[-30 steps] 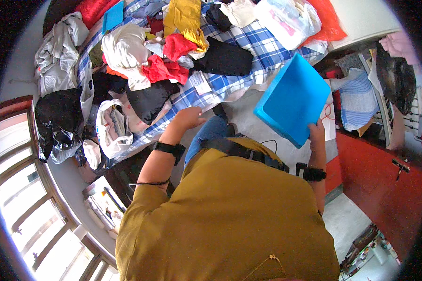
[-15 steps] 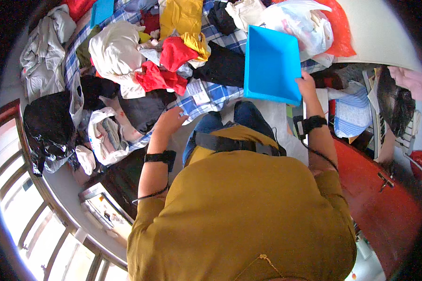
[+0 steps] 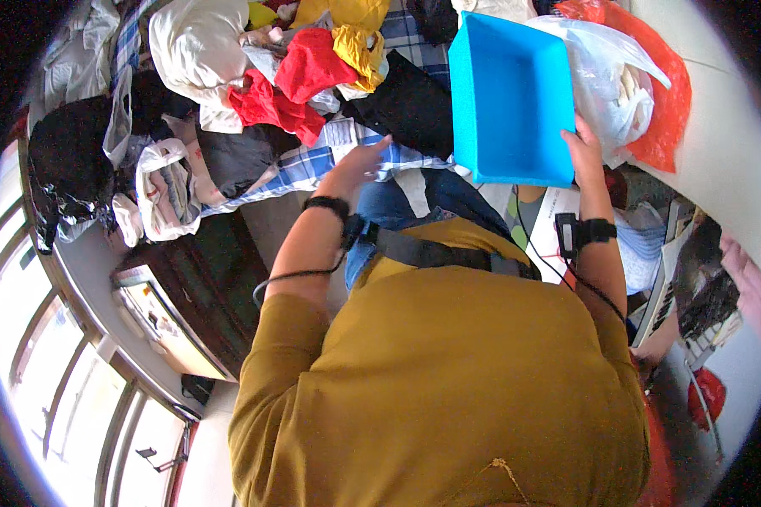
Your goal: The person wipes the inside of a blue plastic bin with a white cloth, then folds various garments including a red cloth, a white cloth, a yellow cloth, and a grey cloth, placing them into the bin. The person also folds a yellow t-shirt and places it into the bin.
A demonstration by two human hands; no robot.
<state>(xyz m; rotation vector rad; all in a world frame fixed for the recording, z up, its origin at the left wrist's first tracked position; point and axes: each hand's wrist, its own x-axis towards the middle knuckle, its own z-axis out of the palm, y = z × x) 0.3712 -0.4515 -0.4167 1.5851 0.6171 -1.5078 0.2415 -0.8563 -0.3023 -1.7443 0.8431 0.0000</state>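
My right hand (image 3: 587,154) grips a bright blue rectangular bin (image 3: 516,110) by its right wall, near the lower corner. Its open top is turned toward me, and its inside shows bare. My left hand (image 3: 357,169) is slightly blurred over the front edge of the bed, fingers stretched toward the bin but apart from it. Close to that hand lie a black garment (image 3: 410,106) and a blue checked bedsheet (image 3: 300,169). Beyond are red cloth (image 3: 306,66), a yellow cloth (image 3: 359,55) and a bulky white garment (image 3: 196,51), heaped together.
A white plastic bag (image 3: 604,76) and a red-orange bag (image 3: 664,110) lie right of the bin. Black bags (image 3: 69,165) and a white bag of folded cloth (image 3: 167,190) sit at the left. A dark cabinet (image 3: 207,266) stands below the bed edge, near a barred window (image 3: 59,372).
My view has shifted and turned. My left hand has moved right, toward the bin. The blue bin stays in my right hand and appears nearer and higher.
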